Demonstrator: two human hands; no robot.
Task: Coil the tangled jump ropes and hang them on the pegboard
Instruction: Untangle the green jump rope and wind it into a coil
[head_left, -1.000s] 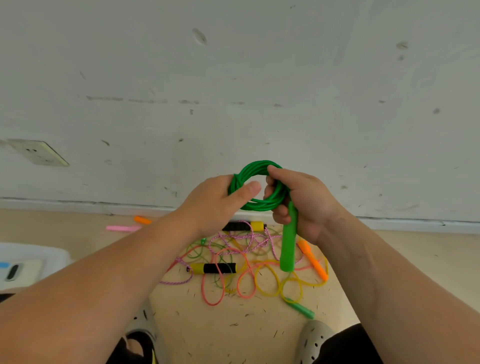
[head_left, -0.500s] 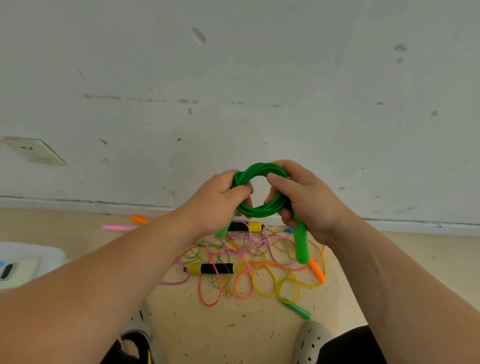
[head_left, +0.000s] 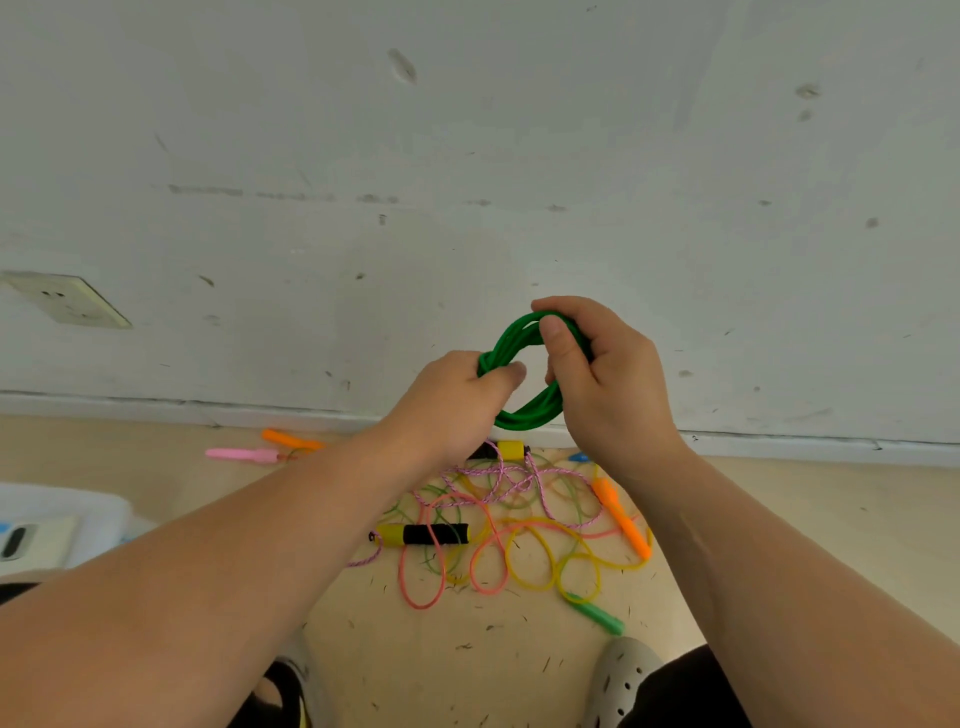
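In the head view, the green rope (head_left: 527, 415) is sitting as a tight coil of several loops at the centre of the frame, raised in front of the white wall (head_left: 519, 156) and above the floor. The left hand (head_left: 452, 400) is clenching the left side of the coil, thumb pressing over the strands. The right hand (head_left: 608, 384) is gripping the right side, fingers curling over the top of the loops and thumb lying inside the ring. The handles of this rope are hiding behind the hands, so how the ends are fastened cannot be told.

Below the hands, the other ropes (head_left: 519, 519) are lying tangled on the floor (head_left: 779, 519): pink, yellow, orange and braided strands, with a yellow-and-black handle (head_left: 426, 534) and an orange handle (head_left: 621, 517) among them. A pink handle (head_left: 241, 455) is lying apart at the left by the skirting.

The likely trouble is the coil springing open: the stiff loops are probably pushing outward, and a loosening of either grip before an end is wrapped round would be letting them fan out. A dropped coil would be landing right on the pile and snagging in it. No pegboard is showing, so the coil would be travelling some way before hanging.
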